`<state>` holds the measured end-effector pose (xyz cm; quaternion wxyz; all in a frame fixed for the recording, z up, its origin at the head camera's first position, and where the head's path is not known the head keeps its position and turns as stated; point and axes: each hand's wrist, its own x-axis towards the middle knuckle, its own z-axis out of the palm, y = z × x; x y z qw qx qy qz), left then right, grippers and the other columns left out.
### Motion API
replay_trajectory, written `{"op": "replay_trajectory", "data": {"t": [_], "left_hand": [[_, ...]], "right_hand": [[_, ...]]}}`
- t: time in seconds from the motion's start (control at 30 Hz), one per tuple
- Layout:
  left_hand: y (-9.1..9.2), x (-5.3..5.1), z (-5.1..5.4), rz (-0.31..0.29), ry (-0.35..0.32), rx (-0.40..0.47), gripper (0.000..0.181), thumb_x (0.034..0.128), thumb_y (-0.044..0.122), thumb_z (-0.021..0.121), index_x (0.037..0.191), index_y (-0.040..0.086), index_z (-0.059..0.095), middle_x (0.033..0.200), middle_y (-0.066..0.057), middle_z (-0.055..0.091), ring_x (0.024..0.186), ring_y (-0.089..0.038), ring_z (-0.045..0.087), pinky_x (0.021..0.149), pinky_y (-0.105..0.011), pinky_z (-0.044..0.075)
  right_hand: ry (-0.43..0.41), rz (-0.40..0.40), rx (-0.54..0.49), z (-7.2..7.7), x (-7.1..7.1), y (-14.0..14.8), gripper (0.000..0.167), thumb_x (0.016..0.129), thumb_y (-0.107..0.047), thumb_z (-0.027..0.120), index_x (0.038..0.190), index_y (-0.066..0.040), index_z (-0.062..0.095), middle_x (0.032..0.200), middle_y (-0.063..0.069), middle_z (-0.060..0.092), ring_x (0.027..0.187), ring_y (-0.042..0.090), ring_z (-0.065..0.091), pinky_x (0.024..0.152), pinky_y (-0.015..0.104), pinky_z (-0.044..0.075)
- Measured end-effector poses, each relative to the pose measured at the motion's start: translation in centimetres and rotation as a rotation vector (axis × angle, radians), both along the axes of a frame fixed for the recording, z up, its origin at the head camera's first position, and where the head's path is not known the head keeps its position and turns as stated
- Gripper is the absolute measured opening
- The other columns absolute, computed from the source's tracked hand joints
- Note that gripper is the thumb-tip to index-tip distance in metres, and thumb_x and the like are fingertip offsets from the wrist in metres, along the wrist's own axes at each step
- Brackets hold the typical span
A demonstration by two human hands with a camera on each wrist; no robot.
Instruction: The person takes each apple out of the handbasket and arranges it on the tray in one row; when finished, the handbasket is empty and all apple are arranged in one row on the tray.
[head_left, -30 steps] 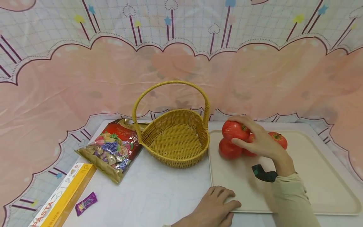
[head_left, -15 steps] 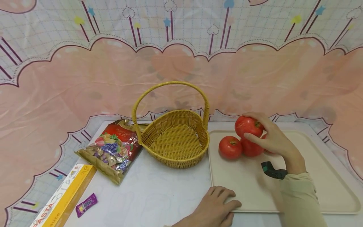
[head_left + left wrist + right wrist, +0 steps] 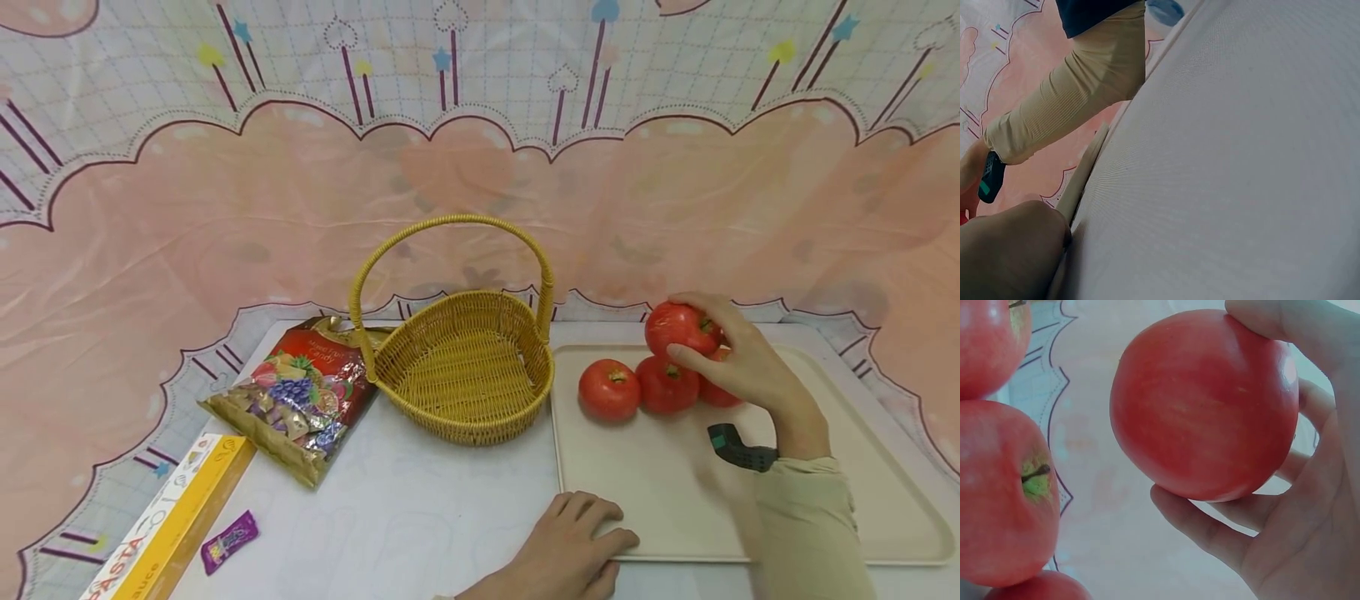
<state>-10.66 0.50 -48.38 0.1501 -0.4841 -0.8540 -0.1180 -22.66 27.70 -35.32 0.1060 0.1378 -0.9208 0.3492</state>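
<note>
My right hand (image 3: pixel 738 358) holds a red apple (image 3: pixel 681 328) in the head view, raised over the back of a beige tray (image 3: pixel 645 517). In the right wrist view, the thumb is at the top of this apple (image 3: pixel 1204 406) and the fingers curve round its underside and far side. Below it on the tray stand a left apple (image 3: pixel 609 390), a middle apple (image 3: pixel 667 386) and a right apple (image 3: pixel 716 385), which the hand partly hides. My left hand (image 3: pixel 558 546) rests at the tray's near left corner, fingers loosely bent, with nothing held.
A yellow wicker basket (image 3: pixel 465 429) with a tall handle stands left of the tray. Further left lie a mixed fruit candy bag (image 3: pixel 300 387), a pasta box (image 3: pixel 176 517) and a purple wrapped candy (image 3: pixel 228 542). A patterned cloth (image 3: pixel 480 183) hangs behind the table.
My right hand has carried the apple rightward, from over the left apple to over the middle and right ones. The left hand has stayed in place.
</note>
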Motion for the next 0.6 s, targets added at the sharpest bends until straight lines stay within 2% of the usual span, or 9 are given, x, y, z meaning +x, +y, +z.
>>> {"op": "replay_trajectory", "data": {"t": [0.17,0.3,0.4,0.6], "left_hand": [[0.1,-0.2,0.0,-0.007,-0.015,0.018,0.027,0.0905,0.032,0.052,0.117,0.033,0.054,0.121,0.009,0.051,0.115,-0.009,0.044,0.093,-0.026,0.038],[0.3,-0.4,0.0,-0.012,-0.008,0.040,0.025,0.0887,0.032,0.054,0.114,0.033,0.057,0.119,0.009,0.052,0.111,-0.008,0.045,0.091,-0.024,0.037],[0.3,-0.5,0.0,-0.014,-0.029,0.046,0.024,0.0885,0.033,0.055,0.112,0.033,0.058,0.118,0.010,0.052,0.110,-0.008,0.045,0.090,-0.024,0.037],[0.2,-0.4,-0.2,-0.003,-0.018,0.047,0.023,0.0887,0.034,0.055,0.112,0.034,0.058,0.118,0.010,0.052,0.108,-0.008,0.046,0.091,-0.025,0.038]], "right_hand": [[-0.005,-0.009,0.013,0.3,0.1,0.4,0.065,0.083,-0.027,0.071,0.139,-0.034,0.039,0.137,-0.001,0.040,0.111,0.017,0.039,0.083,0.049,0.046],[0.002,-0.013,0.024,0.4,0.3,1.1,0.065,0.083,-0.029,0.070,0.140,-0.034,0.039,0.137,0.000,0.040,0.111,0.019,0.041,0.080,0.039,0.047],[0.002,-0.037,0.042,0.6,0.5,1.8,0.065,0.084,-0.031,0.070,0.140,-0.036,0.039,0.135,0.000,0.040,0.110,0.021,0.042,0.077,0.034,0.046],[0.001,-0.088,0.041,0.5,0.9,3.3,0.064,0.084,-0.031,0.069,0.140,-0.034,0.038,0.127,-0.004,0.041,0.102,0.014,0.038,0.070,0.024,0.043]]}}
